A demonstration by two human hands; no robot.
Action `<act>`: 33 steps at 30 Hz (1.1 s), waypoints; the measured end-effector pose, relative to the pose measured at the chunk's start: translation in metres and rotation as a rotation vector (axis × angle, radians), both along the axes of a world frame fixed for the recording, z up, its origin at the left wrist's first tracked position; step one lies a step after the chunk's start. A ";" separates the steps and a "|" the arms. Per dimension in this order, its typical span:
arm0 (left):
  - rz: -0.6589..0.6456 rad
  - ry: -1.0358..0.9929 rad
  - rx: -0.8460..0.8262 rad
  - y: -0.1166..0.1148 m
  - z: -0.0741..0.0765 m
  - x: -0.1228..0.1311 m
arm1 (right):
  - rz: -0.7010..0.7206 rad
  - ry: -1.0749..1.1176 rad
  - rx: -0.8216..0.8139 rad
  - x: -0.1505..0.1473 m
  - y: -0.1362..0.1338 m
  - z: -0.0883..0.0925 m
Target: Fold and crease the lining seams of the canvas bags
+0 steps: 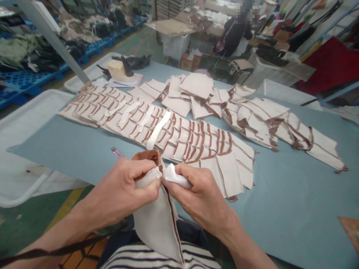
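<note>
My left hand is closed on the top of a cream cloth pouch with brown trim, which hangs down over my lap. My right hand pinches a white strip at the pouch's opening, fingers pressed together. Both hands meet just above the near edge of the light blue table. Small pink snips lie on the table just left of my hands.
Rows of overlapped cream pouches with brown trim cover the middle of the table, with looser heaps to the right. White trays stand at the left. A person in dark clothes sits beyond the table. Blue pallets with fabric line the far left.
</note>
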State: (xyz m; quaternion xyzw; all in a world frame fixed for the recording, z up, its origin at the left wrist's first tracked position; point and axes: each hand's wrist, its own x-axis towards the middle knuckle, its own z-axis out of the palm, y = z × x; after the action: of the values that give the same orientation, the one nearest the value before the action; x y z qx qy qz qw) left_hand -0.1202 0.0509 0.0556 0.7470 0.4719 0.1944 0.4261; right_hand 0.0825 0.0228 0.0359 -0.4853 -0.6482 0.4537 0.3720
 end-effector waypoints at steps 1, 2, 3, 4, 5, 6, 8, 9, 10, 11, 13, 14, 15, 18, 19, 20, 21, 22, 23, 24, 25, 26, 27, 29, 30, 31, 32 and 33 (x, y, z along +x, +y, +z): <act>0.001 -0.003 0.048 -0.002 0.000 0.002 | -0.023 0.023 -0.034 0.000 -0.001 -0.001; -0.002 -0.013 0.086 -0.003 -0.001 0.003 | -0.049 0.046 -0.068 -0.001 -0.001 -0.002; -0.002 -0.026 0.116 -0.005 -0.002 0.004 | -0.072 0.066 -0.094 -0.002 -0.002 -0.003; 0.000 -0.043 0.133 -0.006 -0.002 0.004 | -0.092 0.081 -0.108 -0.003 -0.002 -0.004; 0.005 -0.063 0.132 -0.007 -0.003 0.005 | -0.106 0.092 -0.115 -0.003 -0.003 -0.005; 0.009 -0.087 0.106 -0.008 -0.004 0.004 | -0.111 0.105 -0.125 -0.004 -0.003 -0.005; -0.001 -0.155 -0.013 -0.008 -0.005 0.003 | -0.105 0.159 -0.178 -0.005 -0.004 -0.006; -0.016 -0.207 -0.098 -0.008 -0.006 0.003 | -0.098 0.194 -0.223 -0.006 -0.004 -0.006; -0.032 -0.273 -0.188 -0.007 -0.008 0.002 | -0.091 0.229 -0.268 -0.006 -0.004 -0.006; -0.039 -0.346 -0.276 -0.007 -0.009 0.001 | -0.081 0.257 -0.307 -0.006 -0.004 -0.006; -0.033 -0.470 -0.433 -0.006 -0.015 0.000 | -0.070 0.281 -0.345 -0.006 -0.003 -0.006; -0.020 -0.507 -0.504 -0.005 -0.018 -0.001 | -0.066 0.280 -0.348 -0.005 -0.003 -0.005; -0.014 -0.527 -0.567 -0.004 -0.021 -0.001 | -0.063 0.274 -0.348 -0.005 -0.002 -0.005; -0.016 -0.536 -0.677 -0.003 -0.029 -0.001 | -0.050 0.245 -0.344 -0.003 0.000 -0.004; -0.002 -0.531 -0.692 -0.003 -0.031 -0.001 | -0.046 0.231 -0.341 -0.003 0.001 -0.003; 0.015 -0.524 -0.700 -0.003 -0.032 -0.002 | -0.044 0.218 -0.337 -0.002 0.001 -0.003; 0.036 -0.513 -0.703 -0.003 -0.033 -0.002 | -0.044 0.208 -0.332 -0.002 0.002 -0.003; 0.061 -0.503 -0.705 -0.004 -0.033 -0.002 | -0.042 0.202 -0.329 -0.002 0.003 -0.003; 0.079 -0.496 -0.709 -0.004 -0.033 -0.003 | -0.039 0.201 -0.326 -0.002 0.003 -0.003; 0.086 -0.495 -0.717 -0.005 -0.033 -0.003 | -0.033 0.199 -0.325 -0.002 0.003 -0.003; 0.093 -0.496 -0.726 -0.005 -0.033 -0.003 | -0.028 0.197 -0.322 -0.002 0.003 -0.004; 0.094 -0.496 -0.736 -0.005 -0.034 -0.004 | -0.025 0.193 -0.317 -0.001 0.003 -0.004; 0.098 -0.493 -0.743 -0.005 -0.035 -0.004 | -0.025 0.185 -0.312 0.000 0.002 -0.004; 0.104 -0.481 -0.744 -0.005 -0.037 -0.004 | -0.028 0.155 -0.305 0.003 0.001 -0.003; 0.107 -0.475 -0.735 -0.005 -0.038 -0.004 | -0.030 0.136 -0.302 0.005 0.000 -0.003; 0.109 -0.474 -0.722 -0.005 -0.039 -0.004 | -0.029 0.114 -0.295 0.006 -0.001 -0.001; 0.108 -0.476 -0.708 -0.005 -0.039 -0.004 | -0.025 0.089 -0.280 0.008 -0.002 0.000; 0.105 -0.477 -0.696 -0.005 -0.040 -0.004 | -0.023 0.063 -0.259 0.009 -0.004 0.001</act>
State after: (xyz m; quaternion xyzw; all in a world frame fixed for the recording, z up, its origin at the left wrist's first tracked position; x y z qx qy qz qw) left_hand -0.1240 0.0457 0.0160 0.4676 0.4350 0.2125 0.7396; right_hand 0.0912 0.0192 0.0372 -0.5223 -0.5666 0.5444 0.3314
